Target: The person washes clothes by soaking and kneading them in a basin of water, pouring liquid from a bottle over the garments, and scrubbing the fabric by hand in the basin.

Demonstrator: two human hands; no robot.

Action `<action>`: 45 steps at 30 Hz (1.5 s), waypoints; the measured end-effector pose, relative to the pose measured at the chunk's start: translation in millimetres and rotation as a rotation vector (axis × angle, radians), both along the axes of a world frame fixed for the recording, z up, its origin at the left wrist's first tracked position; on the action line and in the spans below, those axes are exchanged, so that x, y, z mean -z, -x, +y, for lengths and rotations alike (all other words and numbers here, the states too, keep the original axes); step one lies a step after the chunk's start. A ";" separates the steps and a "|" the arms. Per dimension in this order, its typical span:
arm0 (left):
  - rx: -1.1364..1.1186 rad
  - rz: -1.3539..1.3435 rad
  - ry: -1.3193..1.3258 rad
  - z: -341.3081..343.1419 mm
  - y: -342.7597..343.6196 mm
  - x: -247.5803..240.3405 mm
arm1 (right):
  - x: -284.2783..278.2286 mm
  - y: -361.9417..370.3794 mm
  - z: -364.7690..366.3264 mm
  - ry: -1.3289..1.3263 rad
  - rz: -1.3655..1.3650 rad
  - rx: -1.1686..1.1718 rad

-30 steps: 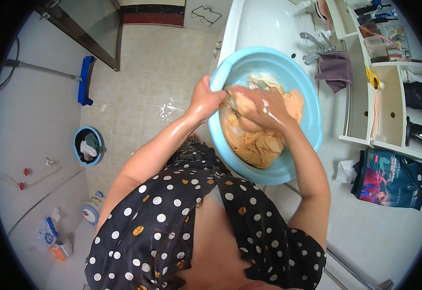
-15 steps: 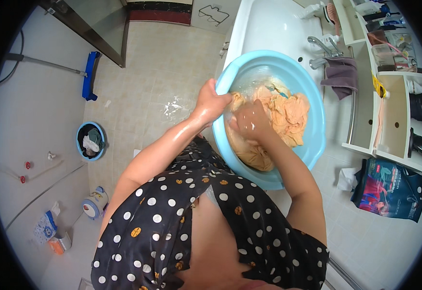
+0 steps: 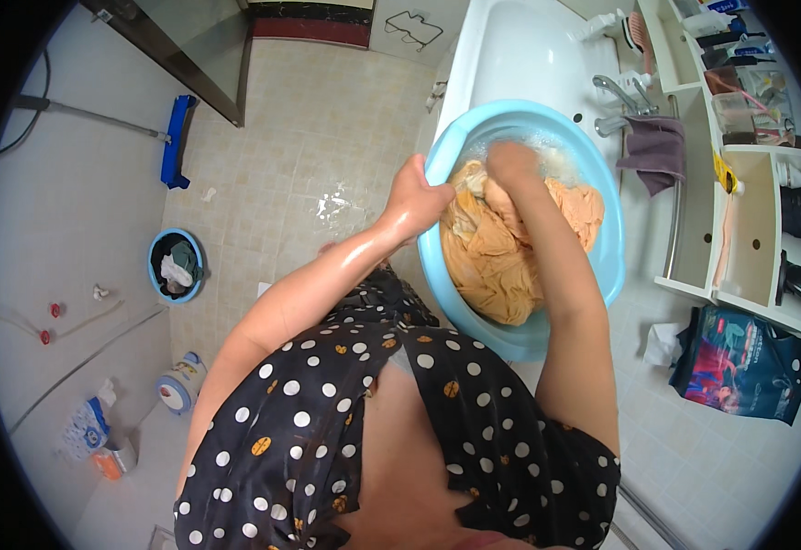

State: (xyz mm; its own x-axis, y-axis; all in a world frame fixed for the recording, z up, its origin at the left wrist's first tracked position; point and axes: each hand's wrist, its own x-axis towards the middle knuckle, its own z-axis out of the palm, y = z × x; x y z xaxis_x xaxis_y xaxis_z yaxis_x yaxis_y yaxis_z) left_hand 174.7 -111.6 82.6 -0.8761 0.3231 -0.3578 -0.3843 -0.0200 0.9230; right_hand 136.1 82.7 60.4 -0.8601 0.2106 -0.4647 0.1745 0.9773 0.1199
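A light blue basin [image 3: 611,247] rests on the front of the white sink, holding wet peach and tan clothes [image 3: 497,252] in sudsy water. My left hand [image 3: 419,197] is closed round the basin's left rim, thumb over the edge. Inside the basin, toward its far side, my right hand [image 3: 513,165] is closed on the peach cloth, its fingertips hidden. White suds [image 3: 558,163] and pale fabric lie just to the right of that hand.
Behind the basin are the white sink [image 3: 519,55] and its metal faucet [image 3: 625,96], with a purple cloth [image 3: 652,151] hanging nearby. Shelves of toiletries [image 3: 753,92] line the right. A small laundry bucket [image 3: 176,266] stands at left, near water on the tiled floor [image 3: 334,206].
My right hand has moved away from me, from the basin's left middle to its far side. The tan cloth now spreads wider at the near left. My left hand stays on the rim.
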 end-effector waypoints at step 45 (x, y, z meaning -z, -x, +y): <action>-0.060 0.076 -0.002 5.4 -1.4 16.1 | -33.1 -78.9 -24.7 0.224 0.043 -0.568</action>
State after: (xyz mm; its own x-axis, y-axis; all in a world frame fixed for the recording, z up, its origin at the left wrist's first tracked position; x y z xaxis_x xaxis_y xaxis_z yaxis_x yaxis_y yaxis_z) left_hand 176.1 -106.2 66.4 -0.9183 0.2701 -0.2894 -0.3117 -0.0428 0.9492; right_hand 215.0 58.0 93.5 -0.8280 -0.3857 -0.4070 -0.3814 0.9195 -0.0953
